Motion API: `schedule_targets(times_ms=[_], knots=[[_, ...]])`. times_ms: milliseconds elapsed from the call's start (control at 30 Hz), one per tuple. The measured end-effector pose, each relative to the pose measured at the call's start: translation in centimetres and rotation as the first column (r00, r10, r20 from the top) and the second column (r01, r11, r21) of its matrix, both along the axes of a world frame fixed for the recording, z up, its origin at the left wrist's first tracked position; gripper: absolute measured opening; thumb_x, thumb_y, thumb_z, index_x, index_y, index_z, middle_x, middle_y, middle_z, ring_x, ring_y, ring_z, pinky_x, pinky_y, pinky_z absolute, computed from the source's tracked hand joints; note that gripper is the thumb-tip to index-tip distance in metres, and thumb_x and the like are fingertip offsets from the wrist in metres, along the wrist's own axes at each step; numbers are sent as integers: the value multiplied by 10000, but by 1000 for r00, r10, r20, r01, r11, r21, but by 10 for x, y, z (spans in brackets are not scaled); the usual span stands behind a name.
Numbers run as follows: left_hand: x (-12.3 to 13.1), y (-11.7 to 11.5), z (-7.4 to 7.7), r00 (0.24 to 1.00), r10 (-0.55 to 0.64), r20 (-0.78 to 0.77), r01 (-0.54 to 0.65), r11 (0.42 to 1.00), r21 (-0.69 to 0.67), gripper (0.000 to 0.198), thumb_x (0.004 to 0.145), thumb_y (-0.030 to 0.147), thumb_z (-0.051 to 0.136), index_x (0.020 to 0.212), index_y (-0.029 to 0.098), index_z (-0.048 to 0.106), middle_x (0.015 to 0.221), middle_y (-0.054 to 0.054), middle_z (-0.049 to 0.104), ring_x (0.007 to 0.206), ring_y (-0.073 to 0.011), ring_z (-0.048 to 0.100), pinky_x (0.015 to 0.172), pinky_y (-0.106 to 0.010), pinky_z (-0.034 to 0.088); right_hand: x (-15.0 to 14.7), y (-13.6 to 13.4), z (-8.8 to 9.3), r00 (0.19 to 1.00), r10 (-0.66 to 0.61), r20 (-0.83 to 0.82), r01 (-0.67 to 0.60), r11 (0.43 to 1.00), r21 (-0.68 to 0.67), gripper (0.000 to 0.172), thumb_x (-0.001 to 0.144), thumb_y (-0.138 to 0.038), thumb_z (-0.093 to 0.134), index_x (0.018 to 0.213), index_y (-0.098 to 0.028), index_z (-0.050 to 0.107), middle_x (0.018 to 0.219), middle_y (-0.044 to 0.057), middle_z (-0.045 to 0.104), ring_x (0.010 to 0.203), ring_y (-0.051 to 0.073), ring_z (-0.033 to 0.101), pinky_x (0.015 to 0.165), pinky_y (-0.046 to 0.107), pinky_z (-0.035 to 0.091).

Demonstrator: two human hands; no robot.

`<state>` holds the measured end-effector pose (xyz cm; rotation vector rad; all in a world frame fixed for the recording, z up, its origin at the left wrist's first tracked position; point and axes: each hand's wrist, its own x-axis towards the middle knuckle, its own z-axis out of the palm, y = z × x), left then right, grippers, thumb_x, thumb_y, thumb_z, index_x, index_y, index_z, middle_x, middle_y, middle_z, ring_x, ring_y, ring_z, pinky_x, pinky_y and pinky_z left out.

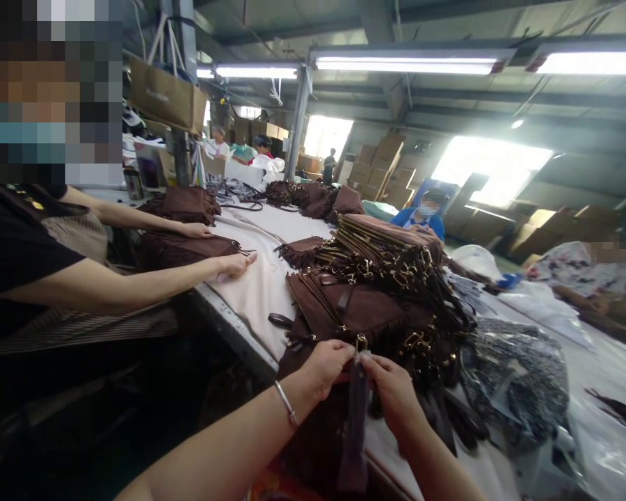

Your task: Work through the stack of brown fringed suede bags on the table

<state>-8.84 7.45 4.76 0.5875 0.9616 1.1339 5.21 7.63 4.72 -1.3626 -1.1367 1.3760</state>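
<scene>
My left hand (326,365) and my right hand (391,386) meet at the near edge of the table, both pinched on a dark brown strap (355,424) that hangs down between them. A brass clasp (362,342) shows at the strap's top, just above my fingers. The strap seems to belong to a brown suede fringed bag (339,309) lying right behind my hands. My left wrist wears a thin silver bracelet (286,403).
A tall stack of brown bags with brass hardware (391,254) sits behind. A co-worker's arms (135,278) reach across from the left onto another bag (182,247). The white table cloth (261,278) runs away from me. Patterned fabric (516,376) and plastic lie to the right.
</scene>
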Motion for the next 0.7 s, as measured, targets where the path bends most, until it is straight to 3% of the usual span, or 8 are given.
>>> schedule_targets(times_ms=[167, 300, 467, 700], knots=[[1, -16, -12, 997, -61, -51, 62, 998, 4, 319, 752, 410, 686, 888, 129, 621, 814, -86, 686, 688, -175, 658, 657, -321, 531, -2, 13, -2, 991, -46, 128, 29, 991, 133, 427, 647, -462, 742, 939, -152, 707, 769, 33, 735, 666, 191, 656, 600, 270, 511], [6, -15, -18, 993, -4, -117, 13, 997, 74, 349, 715, 446, 703, 830, 123, 639, 746, -77, 678, 617, -168, 633, 579, -283, 494, -4, 21, 1, 940, -134, 312, 29, 947, 320, 575, 659, -458, 719, 1136, -148, 637, 813, 50, 746, 742, 225, 690, 673, 306, 547], [10, 3, -15, 993, 91, -77, -82, 989, 120, 309, 727, 432, 681, 778, 129, 648, 634, -46, 647, 544, -161, 607, 515, -260, 455, -5, 26, 11, 869, -206, 449, -41, 875, 482, 502, 716, -495, 656, 1102, -174, 633, 781, 49, 734, 688, 218, 680, 660, 322, 545], [23, 19, -9, 964, 257, -72, -242, 956, 167, 201, 739, 320, 670, 666, 160, 574, 513, 25, 544, 433, -110, 500, 433, -227, 389, -4, 29, 20, 837, -175, 518, -136, 852, 506, 422, 761, -527, 600, 1000, -188, 677, 911, 82, 741, 843, 247, 681, 785, 348, 525]])
